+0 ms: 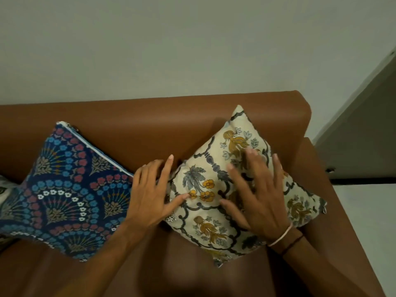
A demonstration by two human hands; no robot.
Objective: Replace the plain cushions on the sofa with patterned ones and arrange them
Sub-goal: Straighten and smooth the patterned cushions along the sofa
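Note:
A cream cushion [205, 211] with grey and mustard floral print leans on one corner against the brown sofa's backrest [150, 121], near the right armrest. My left hand [152, 196] lies flat at its left edge, fingers spread, thumb on the fabric. My right hand [259, 196] rests open on the cushion's face, slightly blurred. A dark blue cushion [64, 189] with red and blue flower fans stands tilted to the left, touching my left hand's side.
The sofa's right armrest [334, 200] runs along the right. A pale wall [192, 50] rises behind the backrest. A patterned edge of another cushion [4, 189] shows at the far left. Grey floor and a wall corner [364, 136] lie to the right.

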